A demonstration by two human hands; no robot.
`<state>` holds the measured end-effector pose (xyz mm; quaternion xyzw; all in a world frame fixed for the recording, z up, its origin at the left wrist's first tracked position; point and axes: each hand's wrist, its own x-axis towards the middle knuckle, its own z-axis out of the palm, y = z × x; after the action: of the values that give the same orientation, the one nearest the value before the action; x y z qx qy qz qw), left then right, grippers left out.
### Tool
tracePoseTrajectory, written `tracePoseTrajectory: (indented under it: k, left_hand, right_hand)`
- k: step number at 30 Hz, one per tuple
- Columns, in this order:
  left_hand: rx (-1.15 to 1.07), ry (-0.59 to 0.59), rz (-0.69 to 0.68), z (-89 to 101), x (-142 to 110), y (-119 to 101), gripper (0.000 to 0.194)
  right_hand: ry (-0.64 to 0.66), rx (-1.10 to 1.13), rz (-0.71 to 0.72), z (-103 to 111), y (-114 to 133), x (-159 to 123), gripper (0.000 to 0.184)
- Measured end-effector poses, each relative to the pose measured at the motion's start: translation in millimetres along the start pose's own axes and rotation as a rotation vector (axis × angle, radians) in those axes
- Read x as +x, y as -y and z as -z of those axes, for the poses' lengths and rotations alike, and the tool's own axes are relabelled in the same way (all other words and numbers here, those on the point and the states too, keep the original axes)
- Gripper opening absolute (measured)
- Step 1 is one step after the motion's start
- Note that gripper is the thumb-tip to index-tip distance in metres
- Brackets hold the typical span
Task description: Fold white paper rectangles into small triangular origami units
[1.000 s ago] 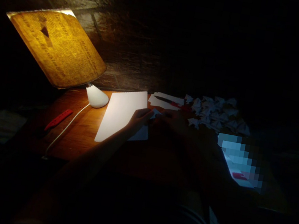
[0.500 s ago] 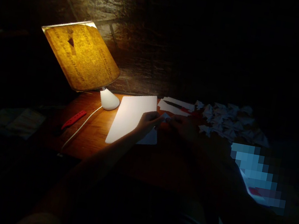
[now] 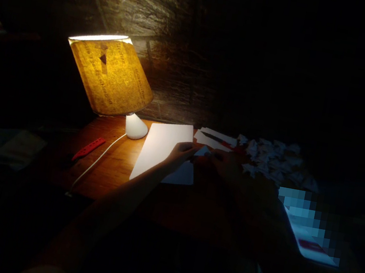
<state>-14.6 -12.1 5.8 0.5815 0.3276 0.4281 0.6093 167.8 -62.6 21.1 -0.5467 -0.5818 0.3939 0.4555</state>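
Between my hands is a small folded piece of paper (image 3: 203, 151) with a pointed top. My left hand (image 3: 181, 152) is closed on its left side, and my right hand (image 3: 221, 160), dim in shadow, pinches its right side. Below my left hand a white sheet of paper (image 3: 163, 145) lies on the wooden table (image 3: 112, 162). Just beyond my hands are paper strips (image 3: 214, 143) with a dark-bladed, red-handled tool across them, perhaps scissors or a knife. Right of these sit several folded paper pieces (image 3: 270, 159) in a heap.
A lit lamp with a yellow printed shade (image 3: 111, 77) and white base (image 3: 135, 127) stands at the back left, its white cord (image 3: 95, 163) running forward. Beside the cord lies a red-handled cutter (image 3: 89, 149). A glowing screen (image 3: 310, 234), partly pixelated, is at right. A stone wall (image 3: 148, 8) rises behind.
The view has shifted slightly. The folded paper between my hands now shows a larger pointed face. Both hands still hold it.
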Motion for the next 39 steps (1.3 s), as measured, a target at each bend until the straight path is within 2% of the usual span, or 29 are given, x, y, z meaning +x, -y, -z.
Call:
tracePoseTrajectory:
  k: [9, 13, 19, 25, 29, 35, 39]
  left_hand:
    - [-0.021, -0.01, -0.029, 10.0, -1, -10, 0.059]
    - [0.002, -0.032, -0.048, 11.9, -1, -12, 0.062]
    - [-0.025, 0.004, -0.029, 13.8, 2, -3, 0.066]
    - [-0.029, 0.021, 0.0, 16.3, 5, 5, 0.064]
    - [-0.021, 0.016, -0.001, 16.0, 5, 4, 0.062]
    - [0.024, 0.026, -0.012, 14.5, 2, -2, 0.062]
    - [0.124, 0.035, 0.059, 18.4, 3, 0, 0.06]
  right_hand:
    - [0.018, 0.033, 0.04, -10, 7, 10, 0.046]
    - [0.036, 0.112, -0.007, -14, 9, 14, 0.053]
    - [0.06, 0.12, -0.063, -10, 7, 8, 0.049]
    - [0.044, 0.104, -0.02, -8, 5, 7, 0.051]
    - [0.008, 0.084, -0.005, -9, 2, 6, 0.044]
    - [0.033, 0.171, 0.011, -12, -3, 7, 0.053]
    - [0.036, 0.164, 0.023, -12, -5, 9, 0.054]
